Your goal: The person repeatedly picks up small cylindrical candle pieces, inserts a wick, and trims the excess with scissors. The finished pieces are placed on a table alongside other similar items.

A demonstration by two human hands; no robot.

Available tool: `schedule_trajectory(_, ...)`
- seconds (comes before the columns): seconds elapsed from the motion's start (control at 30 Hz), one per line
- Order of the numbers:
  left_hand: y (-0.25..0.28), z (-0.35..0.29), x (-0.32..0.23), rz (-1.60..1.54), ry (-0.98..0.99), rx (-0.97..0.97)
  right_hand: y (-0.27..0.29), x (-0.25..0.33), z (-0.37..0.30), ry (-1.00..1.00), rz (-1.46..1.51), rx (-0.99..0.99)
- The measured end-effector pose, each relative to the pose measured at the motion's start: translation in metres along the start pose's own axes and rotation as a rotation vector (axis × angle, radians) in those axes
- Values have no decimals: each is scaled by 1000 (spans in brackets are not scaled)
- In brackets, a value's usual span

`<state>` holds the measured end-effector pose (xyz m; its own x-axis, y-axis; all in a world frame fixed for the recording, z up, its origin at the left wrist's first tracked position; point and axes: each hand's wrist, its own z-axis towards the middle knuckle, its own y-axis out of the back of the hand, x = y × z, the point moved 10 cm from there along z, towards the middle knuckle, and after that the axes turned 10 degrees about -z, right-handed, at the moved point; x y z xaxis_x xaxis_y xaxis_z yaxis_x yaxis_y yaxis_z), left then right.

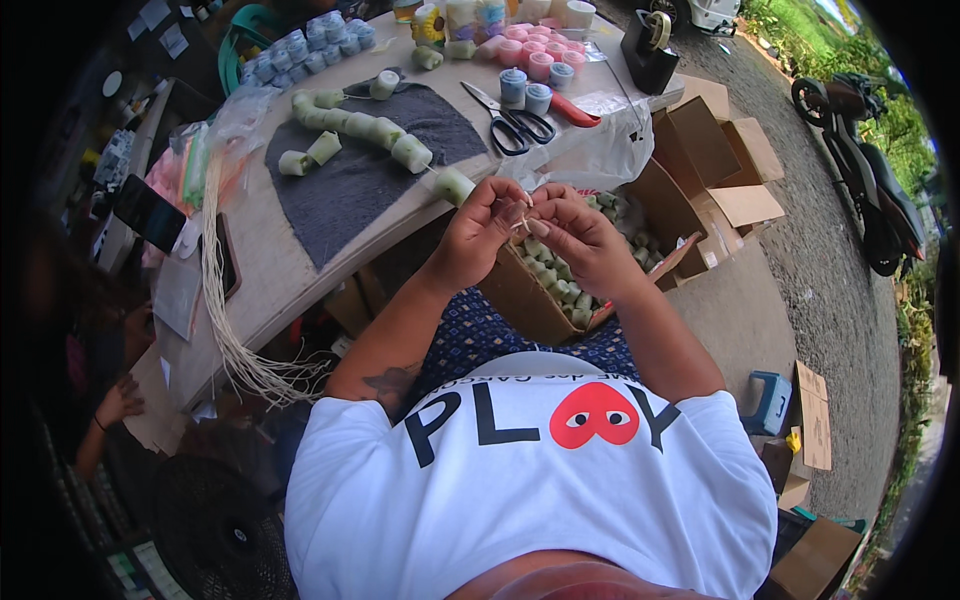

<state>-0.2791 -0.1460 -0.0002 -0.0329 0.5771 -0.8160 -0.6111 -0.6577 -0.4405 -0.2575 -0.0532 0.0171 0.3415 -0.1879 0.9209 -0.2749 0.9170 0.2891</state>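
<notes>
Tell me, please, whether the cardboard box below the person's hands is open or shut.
The cardboard box is open: its top is uncovered, and many pale green pieces show inside.

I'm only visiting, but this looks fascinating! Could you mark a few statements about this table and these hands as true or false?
1. Pale green, cylindrical, wax-like pieces lie on a dark grey cloth. True.
2. Both hands are empty. False: the left hand and right hand pinch a thin whitish string.
3. A bundle of long cream-coloured strands hangs over the edge of the pale table. True.
4. The right hand holds the scissors. False: the black-handled metal scissors lie on the table.
5. Small pink cylindrical pieces stand on the table's far side. True.
</notes>
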Motion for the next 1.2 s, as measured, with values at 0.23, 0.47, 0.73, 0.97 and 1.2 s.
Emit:
schedule_trajectory(0.23, 4, -6, 10, -90, -26, -115, 8, 36, -12, 270, -562, -366)
schedule_trajectory(0.47, 15, -15, 11, 140, -134, -305, 2, 56, -24, 416, -828, -523)
schedule_trajectory(0.73, 17, -17, -10, 499, -286, -315, 5, 39, -16, 217, -609, -388)
schedule_trajectory(0.97, 12, -14, -24, 439, -376, -344, 0, 2, -3, -40, -36, -148)
schedule_trajectory(1.2, 10, -15, -33, 606, -394, -328, -2, -3, 3, -108, -121, -85)
